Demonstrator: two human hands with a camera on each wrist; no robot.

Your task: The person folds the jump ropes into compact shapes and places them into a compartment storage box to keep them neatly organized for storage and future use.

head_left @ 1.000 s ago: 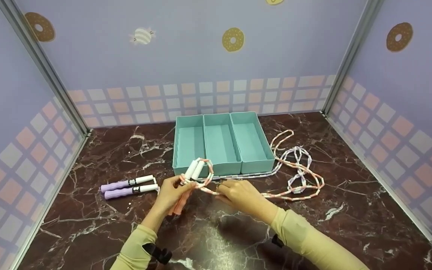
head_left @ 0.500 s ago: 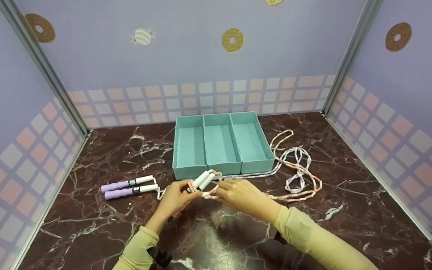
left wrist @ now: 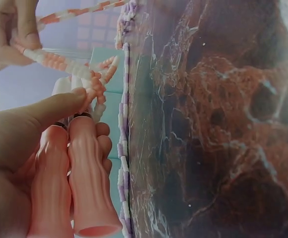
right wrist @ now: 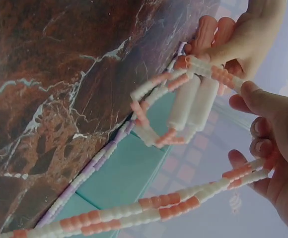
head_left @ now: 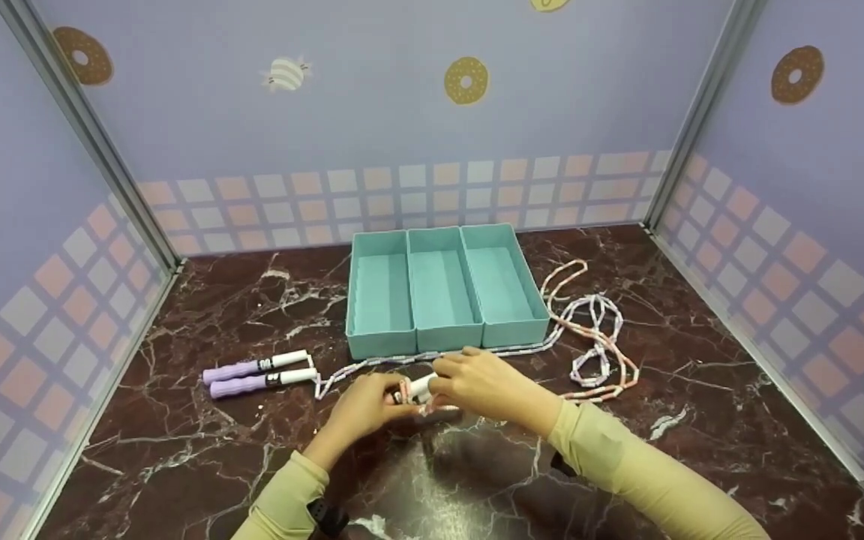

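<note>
My left hand [head_left: 361,411] grips the two salmon-pink handles [left wrist: 92,173] of a beaded jump rope, side by side, with the thumb on its beads. Their white ends [right wrist: 186,106] point toward my right hand [head_left: 483,384]. Pink-and-white beaded cord [right wrist: 159,201] winds around the handles near the left thumb. In the right wrist view, my right thumb and fingers pinch the doubled cord, one stretch running to the handles and another hanging away. From the right hand the cord trails across the table to a loose loop at the right in the head view.
A teal three-compartment box [head_left: 447,339] stands just beyond the hands. To the left lie the purple-and-white handles [head_left: 237,371] of a second jump rope. Its purple-and-white beaded cord [head_left: 511,350] runs along the box front and tangles with the pink one at right. Patterned walls surround the table.
My left hand has moved right, closer to my right hand, and the handles' white ends have tipped toward the right. More cord is wound round the handles; the pink loop at right has shrunk slightly.
</note>
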